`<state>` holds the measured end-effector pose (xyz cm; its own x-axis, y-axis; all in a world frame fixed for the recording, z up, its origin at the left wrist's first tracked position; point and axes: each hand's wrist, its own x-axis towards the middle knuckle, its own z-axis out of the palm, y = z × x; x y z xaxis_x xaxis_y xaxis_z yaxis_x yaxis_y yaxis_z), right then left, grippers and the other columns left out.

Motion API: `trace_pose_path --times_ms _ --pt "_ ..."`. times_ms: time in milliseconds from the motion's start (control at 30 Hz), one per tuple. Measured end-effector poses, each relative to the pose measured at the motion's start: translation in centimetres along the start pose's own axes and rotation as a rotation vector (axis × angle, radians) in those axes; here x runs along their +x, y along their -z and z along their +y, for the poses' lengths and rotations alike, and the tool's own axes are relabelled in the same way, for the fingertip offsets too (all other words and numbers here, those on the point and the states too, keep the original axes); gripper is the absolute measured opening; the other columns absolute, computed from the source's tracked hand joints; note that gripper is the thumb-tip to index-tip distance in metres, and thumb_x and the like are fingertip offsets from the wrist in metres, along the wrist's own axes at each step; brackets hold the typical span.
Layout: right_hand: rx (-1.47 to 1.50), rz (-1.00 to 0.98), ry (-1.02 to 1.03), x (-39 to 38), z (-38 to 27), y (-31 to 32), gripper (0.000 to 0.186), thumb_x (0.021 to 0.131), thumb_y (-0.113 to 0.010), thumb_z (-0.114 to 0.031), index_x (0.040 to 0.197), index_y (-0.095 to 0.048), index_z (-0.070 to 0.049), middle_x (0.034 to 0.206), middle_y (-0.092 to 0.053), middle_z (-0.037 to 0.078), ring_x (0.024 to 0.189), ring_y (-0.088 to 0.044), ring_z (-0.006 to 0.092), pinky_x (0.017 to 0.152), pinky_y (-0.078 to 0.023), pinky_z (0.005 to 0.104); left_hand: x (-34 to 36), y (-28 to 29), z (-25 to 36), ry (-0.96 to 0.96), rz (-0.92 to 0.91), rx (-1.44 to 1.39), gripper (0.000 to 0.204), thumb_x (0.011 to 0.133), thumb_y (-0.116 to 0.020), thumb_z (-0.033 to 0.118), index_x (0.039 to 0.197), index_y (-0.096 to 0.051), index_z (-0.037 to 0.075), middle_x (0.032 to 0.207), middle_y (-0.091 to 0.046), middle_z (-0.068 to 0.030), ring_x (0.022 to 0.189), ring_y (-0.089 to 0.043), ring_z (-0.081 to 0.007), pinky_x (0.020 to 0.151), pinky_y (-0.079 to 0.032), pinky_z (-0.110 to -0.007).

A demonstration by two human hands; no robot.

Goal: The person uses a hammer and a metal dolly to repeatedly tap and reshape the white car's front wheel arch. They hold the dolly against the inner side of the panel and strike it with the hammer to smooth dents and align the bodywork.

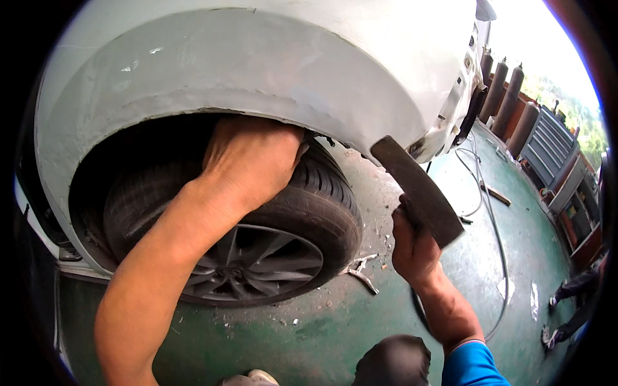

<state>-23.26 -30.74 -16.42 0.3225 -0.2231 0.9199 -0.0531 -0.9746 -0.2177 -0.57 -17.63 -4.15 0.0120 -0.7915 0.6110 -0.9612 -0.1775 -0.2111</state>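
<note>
A big white car (257, 71) fills the top, with a round gap over its wheel. Under it is a green floor (328, 338). Tall brown tanks (510, 98) stand far off at the right, and a gray cabinet (550, 147) with drawers is near them. A black tire (331, 209) sits in the round gap, around a gray wheel (232, 267) with spokes. A flat, dark bar (420, 193) is up in the air, to the right of the tire. It tilts, and its top end points at the car's low corner. The right hand (415, 248) grips its lower part. The left hand (251, 151) reaches over the tire, under the car's edge. Its fingers are hidden, so I can't tell if they hold something. Small bits (295, 321) lie on the floor.
</note>
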Motion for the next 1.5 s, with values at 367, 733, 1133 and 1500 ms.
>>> trace_pose_path --times_ms 367,733,1133,1500 --pt "-0.069 -0.067 0.013 1.0 -0.2 -1.9 0.033 0.082 -0.069 -0.006 0.11 -0.055 0.003 0.079 -0.063 0.019 0.064 -0.065 0.0349 0.057 -0.051 0.0387 -0.6 1.1 -0.9 -0.032 0.009 0.036 0.027 0.088 -0.067 0.02 0.105 -0.07 -0.001 0.097 -0.069 -0.0224 0.092 -0.065 -0.0418 0.087 -0.051 -0.048" --pt "0.122 -0.169 0.169 0.6 -1.5 5.6 0.019 0.095 -0.058 -0.012 0.099 -0.06 0.006 0.076 -0.058 0.009 0.063 -0.056 0.0178 0.058 -0.044 0.0309 0.1 -0.6 -0.4 -0.06 0.05 -0.007 0.025 0.085 -0.069 0.018 0.103 -0.071 0.0 0.097 -0.07 -0.0217 0.092 -0.065 -0.0426 0.088 -0.05 -0.049" --pt "0.07 -0.068 0.006 0.6 -3.1 3.6 0.017 0.096 -0.057 -0.008 0.108 -0.057 0.004 0.079 -0.057 0.006 0.059 -0.05 0.0117 0.057 -0.042 0.0262 -0.4 -0.4 -0.8 -0.062 0.101 0.031 0.026 0.085 -0.07 0.018 0.104 -0.071 0.001 0.099 -0.069 -0.0214 0.095 -0.064 -0.042 0.087 -0.049 -0.049" --pt "-0.027 -0.078 0.031 0.7 -3.4 3.5 0.014 0.094 -0.058 -0.01 0.101 -0.059 0.002 0.077 -0.061 0.01 0.061 -0.057 0.0201 0.056 -0.045 0.032 -0.4 -0.4 -0.8 -0.018 0.064 0.0 0.026 0.084 -0.07 0.017 0.106 -0.07 0.002 0.1 -0.069 -0.0213 0.097 -0.063 -0.0429 0.089 -0.048 -0.049"
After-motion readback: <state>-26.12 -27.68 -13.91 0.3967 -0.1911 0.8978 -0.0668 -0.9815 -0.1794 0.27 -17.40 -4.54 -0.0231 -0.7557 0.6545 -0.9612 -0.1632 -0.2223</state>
